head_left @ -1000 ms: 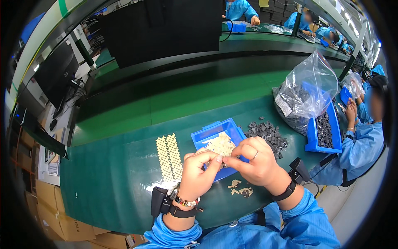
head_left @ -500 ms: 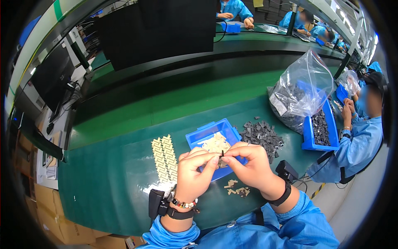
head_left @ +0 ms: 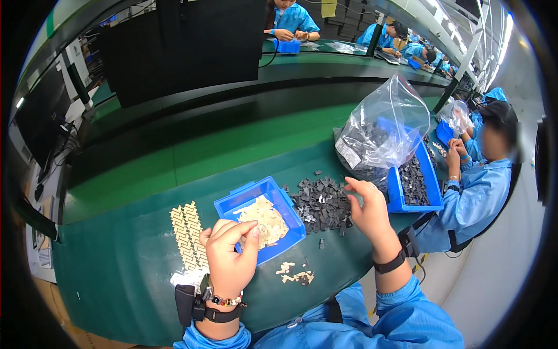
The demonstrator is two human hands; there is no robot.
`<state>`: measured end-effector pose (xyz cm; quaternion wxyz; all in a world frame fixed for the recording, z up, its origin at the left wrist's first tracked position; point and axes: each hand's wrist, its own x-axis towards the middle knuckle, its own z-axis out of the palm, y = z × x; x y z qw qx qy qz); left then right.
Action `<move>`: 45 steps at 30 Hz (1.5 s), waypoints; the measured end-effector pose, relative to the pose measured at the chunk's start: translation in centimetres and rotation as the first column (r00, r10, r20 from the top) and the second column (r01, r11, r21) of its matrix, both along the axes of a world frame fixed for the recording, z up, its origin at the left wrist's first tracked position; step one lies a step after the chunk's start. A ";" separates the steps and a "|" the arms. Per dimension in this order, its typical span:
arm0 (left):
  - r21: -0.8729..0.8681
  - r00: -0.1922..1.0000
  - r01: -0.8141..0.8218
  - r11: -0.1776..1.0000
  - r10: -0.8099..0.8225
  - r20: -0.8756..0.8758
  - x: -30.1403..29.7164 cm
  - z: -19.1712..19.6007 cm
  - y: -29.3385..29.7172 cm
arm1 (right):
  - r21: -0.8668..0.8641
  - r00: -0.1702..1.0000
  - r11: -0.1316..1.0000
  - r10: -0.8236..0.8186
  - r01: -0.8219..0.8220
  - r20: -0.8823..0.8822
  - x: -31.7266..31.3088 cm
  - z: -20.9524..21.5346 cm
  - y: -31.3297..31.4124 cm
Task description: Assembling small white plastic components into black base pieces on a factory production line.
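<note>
My left hand (head_left: 231, 253) is over the near left part of a blue tray (head_left: 297, 228) of cream-coloured flat pieces (head_left: 268, 224). Its thumb and forefinger are pressed together; whatever they might pinch is too small to make out. My right hand (head_left: 372, 216) hovers by the right side of a heap of small dark grey pieces (head_left: 319, 203), thumb and forefinger apart with nothing visible between them. Left of the tray lie rows of cream strips (head_left: 187, 232) in a zigzag pattern. A few cream and dark scraps (head_left: 296, 274) lie in front of the tray.
A clear plastic bag (head_left: 378, 136) of dark pieces stands at the right, beside a long blue bin (head_left: 415, 180) filled with more. A person in blue (head_left: 479, 192) sits beyond it. A black panel (head_left: 180, 46) hangs over the green table's (head_left: 133, 285) far side.
My hands were together over the tray, holding a small dark piece. They have parted: the right moved toward the dark heap, the left stayed near the tray. The whole view has shifted.
</note>
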<state>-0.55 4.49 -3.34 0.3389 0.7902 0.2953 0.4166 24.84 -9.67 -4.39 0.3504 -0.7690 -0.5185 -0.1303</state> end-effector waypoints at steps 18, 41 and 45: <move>0.161 0.997 0.077 0.984 -0.073 -0.031 0.0 -0.2 -0.3 | 0.277 0.829 0.950 0.266 -0.141 -0.492 -4.3 -0.4 1.5; 0.348 0.977 0.138 0.927 -0.185 0.105 0.4 -0.6 -0.3 | 0.557 0.176 0.801 0.595 -0.220 -0.785 -11.2 1.3 3.8; 0.354 0.974 0.157 0.922 -0.205 0.101 0.4 -0.6 0.0 | 0.480 0.258 0.810 0.570 -0.338 -0.780 -10.3 2.5 3.3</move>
